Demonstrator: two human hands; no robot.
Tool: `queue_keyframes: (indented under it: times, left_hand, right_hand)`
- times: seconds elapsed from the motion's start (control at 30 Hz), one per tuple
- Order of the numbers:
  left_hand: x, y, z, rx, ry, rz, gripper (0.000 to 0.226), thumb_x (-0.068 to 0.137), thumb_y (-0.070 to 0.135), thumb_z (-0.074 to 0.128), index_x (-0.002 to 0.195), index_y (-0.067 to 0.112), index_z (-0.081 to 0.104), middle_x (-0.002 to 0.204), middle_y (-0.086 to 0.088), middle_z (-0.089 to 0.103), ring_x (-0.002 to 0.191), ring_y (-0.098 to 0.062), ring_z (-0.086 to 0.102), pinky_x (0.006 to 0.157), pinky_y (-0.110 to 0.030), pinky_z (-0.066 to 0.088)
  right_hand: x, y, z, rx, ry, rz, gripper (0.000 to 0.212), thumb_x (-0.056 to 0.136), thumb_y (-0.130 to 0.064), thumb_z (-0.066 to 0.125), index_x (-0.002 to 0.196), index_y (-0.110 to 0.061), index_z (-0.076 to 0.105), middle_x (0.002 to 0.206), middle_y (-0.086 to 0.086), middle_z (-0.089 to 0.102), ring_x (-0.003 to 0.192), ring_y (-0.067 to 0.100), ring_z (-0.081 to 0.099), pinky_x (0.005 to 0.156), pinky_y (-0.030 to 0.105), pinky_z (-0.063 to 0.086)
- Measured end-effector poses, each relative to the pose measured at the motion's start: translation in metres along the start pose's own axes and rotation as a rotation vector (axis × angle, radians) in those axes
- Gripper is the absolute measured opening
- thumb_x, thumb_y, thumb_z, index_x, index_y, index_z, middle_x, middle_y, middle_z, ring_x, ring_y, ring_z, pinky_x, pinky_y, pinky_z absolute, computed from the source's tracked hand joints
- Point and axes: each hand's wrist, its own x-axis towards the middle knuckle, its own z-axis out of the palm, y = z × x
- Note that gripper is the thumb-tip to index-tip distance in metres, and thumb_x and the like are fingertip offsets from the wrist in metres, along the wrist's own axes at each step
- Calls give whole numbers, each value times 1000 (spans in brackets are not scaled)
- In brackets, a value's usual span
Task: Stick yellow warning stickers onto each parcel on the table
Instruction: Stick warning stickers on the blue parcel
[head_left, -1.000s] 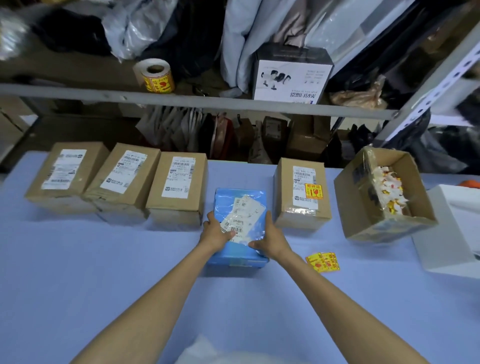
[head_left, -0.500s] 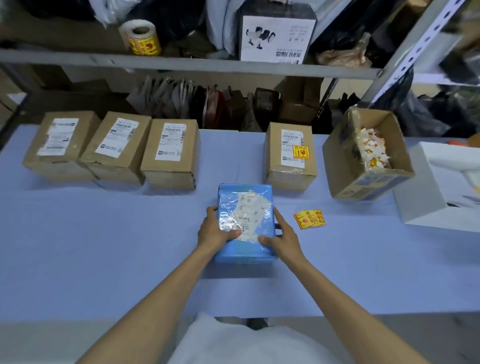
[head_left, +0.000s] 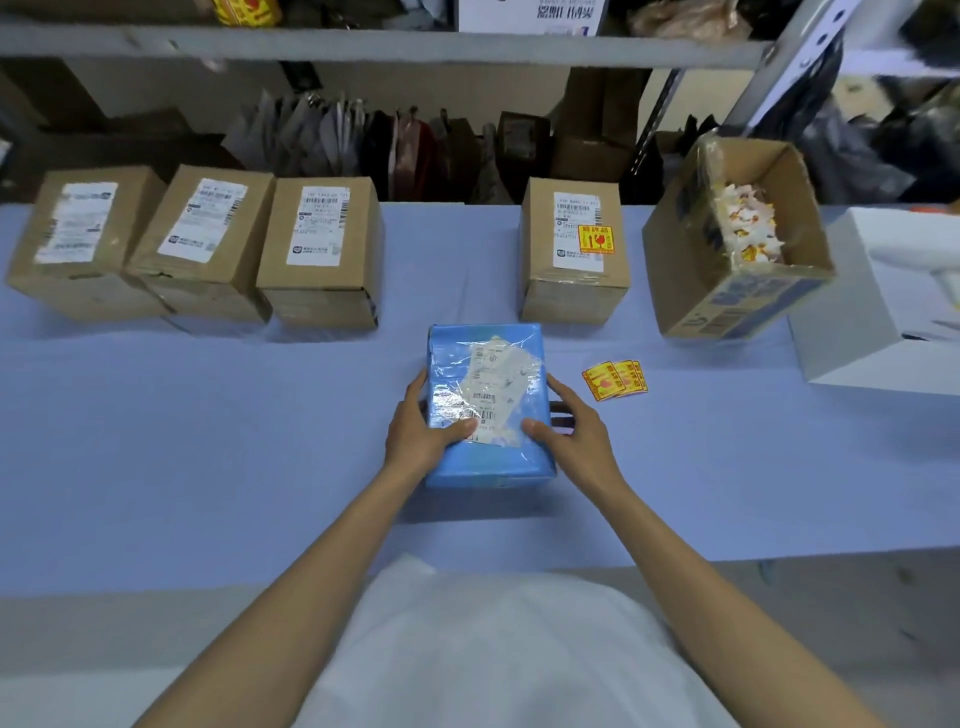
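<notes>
A blue parcel with a crumpled white label under clear tape lies flat in the middle of the blue table. My left hand grips its left side, thumb on top. My right hand holds its right side. A short strip of yellow warning stickers lies on the table just right of the parcel. Three brown cardboard parcels with white labels stand in a row at the back left. A fourth brown parcel at the back centre carries a yellow sticker.
An open cardboard box holding peeled sticker backings tilts at the back right. A white box sits at the far right. A shelf rail runs above the table's far edge, with bags and boxes behind.
Both hands have drawn the blue parcel toward me, away from the back row. The view has tilted down, so my torso and the table's near edge show.
</notes>
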Motion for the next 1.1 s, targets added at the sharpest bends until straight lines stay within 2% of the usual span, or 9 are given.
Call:
queue_keyframes:
  times: [0.13, 0.23, 0.37, 0.5, 0.57, 0.87, 0.97, 1.03, 1.1]
  left_hand:
    - [0, 0, 0, -4, -1, 7, 91, 68, 22, 85, 143, 30, 34, 116, 6, 58, 102, -16, 57, 92, -36, 50]
    - [3, 1, -2, 23, -14, 9, 91, 68, 23, 86, 142, 29, 33, 118, 6, 56, 104, -16, 57, 94, -37, 49]
    - [6, 0, -3, 59, -23, 10, 91, 66, 27, 87, 139, 31, 33, 122, 4, 58, 104, -19, 59, 96, -41, 49]
    - [8, 2, -4, 90, -30, -19, 91, 58, 37, 88, 132, 36, 34, 122, 1, 60, 103, -20, 61, 94, -45, 50]
    - [10, 4, -5, 108, -40, -41, 93, 54, 40, 87, 129, 36, 33, 122, 0, 60, 101, -19, 61, 93, -46, 51]
    - [16, 7, -8, 146, -80, -109, 103, 36, 56, 84, 122, 43, 28, 123, -4, 57, 104, -21, 61, 93, -47, 51]
    - [7, 19, -4, 234, -29, -95, 108, 52, 39, 89, 136, 33, 22, 131, -6, 40, 119, -25, 47, 101, -42, 43]
    - [3, 29, 1, 344, 97, 54, 103, 62, 22, 86, 143, 24, 23, 133, -3, 29, 125, -21, 29, 103, -35, 36]
    - [-2, 43, 7, 341, 189, 340, 72, 74, 7, 74, 136, 21, 40, 131, 0, 37, 124, -17, 30, 102, -29, 36]
  right_hand:
    - [25, 19, -27, -573, 366, -136, 44, 94, -22, 57, 135, -9, 49, 134, 12, 53, 124, 31, 44, 95, 40, 43]
    - [47, 28, -44, -890, 233, -69, 49, 95, -16, 52, 141, -5, 40, 146, 17, 38, 136, 36, 29, 100, 46, 42]
    - [58, 42, -45, -1061, 113, -54, 30, 96, -12, 50, 119, 4, 58, 150, 16, 36, 142, 31, 27, 101, 42, 40]
    - [62, 46, -42, -818, 175, -3, 24, 94, -15, 54, 109, 4, 60, 134, 14, 49, 111, 31, 52, 76, 35, 42]
    - [65, 45, -43, -672, 231, 17, 14, 92, -9, 54, 102, 2, 57, 124, 16, 53, 91, 22, 49, 69, 30, 35]
    - [82, 28, -46, -847, 195, 103, 32, 78, 2, 68, 105, 1, 51, 124, 21, 39, 111, 38, 37, 71, 38, 39]
    - [77, 11, -42, -514, 268, 28, 24, 79, 5, 66, 93, -5, 49, 100, 15, 51, 91, 32, 50, 63, 31, 35]
    - [70, -12, -37, -195, 307, 50, 31, 74, 6, 70, 97, -5, 53, 90, 10, 56, 80, 25, 53, 61, 28, 40]
    - [65, -37, -30, -51, 324, 36, 35, 67, 5, 76, 96, -5, 59, 81, 7, 63, 72, 19, 59, 61, 26, 48]
